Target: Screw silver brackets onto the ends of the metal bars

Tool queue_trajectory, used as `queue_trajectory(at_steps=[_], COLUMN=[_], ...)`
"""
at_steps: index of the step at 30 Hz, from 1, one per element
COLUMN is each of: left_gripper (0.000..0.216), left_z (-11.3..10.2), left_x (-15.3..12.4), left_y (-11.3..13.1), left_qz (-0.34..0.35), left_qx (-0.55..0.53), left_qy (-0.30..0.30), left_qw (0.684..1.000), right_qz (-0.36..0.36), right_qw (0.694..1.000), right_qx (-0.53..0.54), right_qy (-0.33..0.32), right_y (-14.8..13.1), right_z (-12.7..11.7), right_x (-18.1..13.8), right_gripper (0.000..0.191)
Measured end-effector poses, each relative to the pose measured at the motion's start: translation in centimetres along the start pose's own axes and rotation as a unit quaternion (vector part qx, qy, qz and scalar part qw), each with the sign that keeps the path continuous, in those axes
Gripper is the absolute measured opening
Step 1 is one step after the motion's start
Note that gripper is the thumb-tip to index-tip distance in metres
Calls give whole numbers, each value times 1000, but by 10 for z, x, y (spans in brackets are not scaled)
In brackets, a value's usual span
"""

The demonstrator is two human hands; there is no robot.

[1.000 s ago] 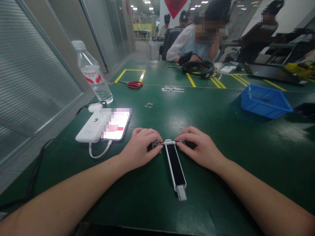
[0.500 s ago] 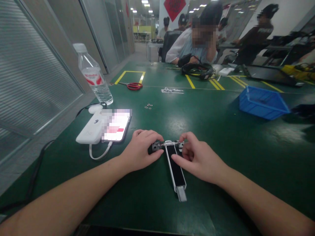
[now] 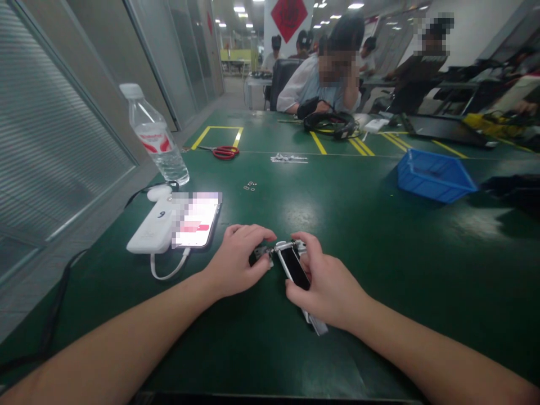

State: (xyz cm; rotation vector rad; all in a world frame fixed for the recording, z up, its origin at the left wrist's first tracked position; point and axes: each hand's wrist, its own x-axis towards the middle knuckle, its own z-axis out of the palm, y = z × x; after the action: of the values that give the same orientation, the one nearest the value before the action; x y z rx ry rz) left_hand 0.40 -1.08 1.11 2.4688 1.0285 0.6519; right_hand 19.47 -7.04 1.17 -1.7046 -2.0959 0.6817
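**You pinched the pin end of the black-faced metal bar, both hands on it**
Your left hand (image 3: 234, 261) had its fingers curled over a dark fitting (image 3: 260, 252); your right hand (image 3: 324, 289) gripped the bar (image 3: 294, 268), fingers closed round it. The bar lay angled on the green bench mat (image 3: 358, 349), near the middle, with a steel pin (image 3: 284, 245) across its far end. Step in hand looked like fitting the pin and dark fitting together; next move seemed to call for steady grips. The phone (image 3: 196, 219) and white power bank (image 3: 152, 230) sat left, the blue plastic bin (image 3: 434, 175) far right.
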Motion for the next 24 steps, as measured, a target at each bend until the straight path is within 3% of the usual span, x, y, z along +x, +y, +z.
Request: queue_trajectory(at_steps=[6, 11, 17, 24], left_gripper=[28, 29, 26, 24], left_z=[-2, -1, 1, 2], left_x=[-1, -2, -3, -3], left_y=[-2, -3, -2, -3], left_qz=[4, 8, 17, 14], left_qx=[-2, 8, 15, 34], left_qy=[43, 47, 25, -21], left_qw=[999, 999, 999, 999], right_qz=[-34, -27, 155, 337], right_qw=[997, 991, 961, 879], right_qx=[-3, -28, -89, -114], right_qy=[70, 124, 212, 319], right_y=[18, 58, 131, 239], right_z=[-15, -48, -105, -160], right_x=[3, -18, -75, -143], right_gripper=[61, 58, 68, 78])
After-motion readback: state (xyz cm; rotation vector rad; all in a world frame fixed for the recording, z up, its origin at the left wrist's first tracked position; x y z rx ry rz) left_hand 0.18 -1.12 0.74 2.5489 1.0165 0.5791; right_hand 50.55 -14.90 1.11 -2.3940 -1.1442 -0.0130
